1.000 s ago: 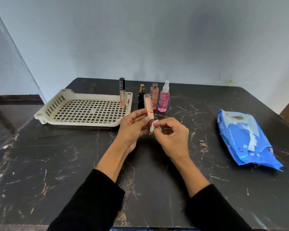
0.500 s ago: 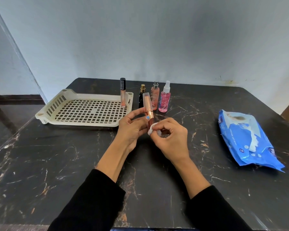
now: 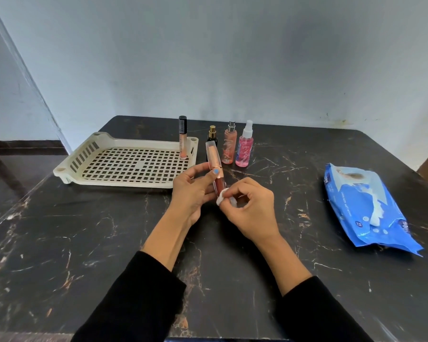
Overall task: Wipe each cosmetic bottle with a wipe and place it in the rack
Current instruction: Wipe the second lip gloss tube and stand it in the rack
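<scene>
Lip gloss tube (image 3: 214, 159) lower end behind wipe (image 3: 222, 196), black bottle (image 3: 212, 137) base behind tube

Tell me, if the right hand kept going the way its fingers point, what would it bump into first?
The right hand points left, pinching a small white wipe. Going straight on, it would probably press the wipe into the lip gloss tube, then reach the left hand holding it. Depth is hard to judge.
</scene>
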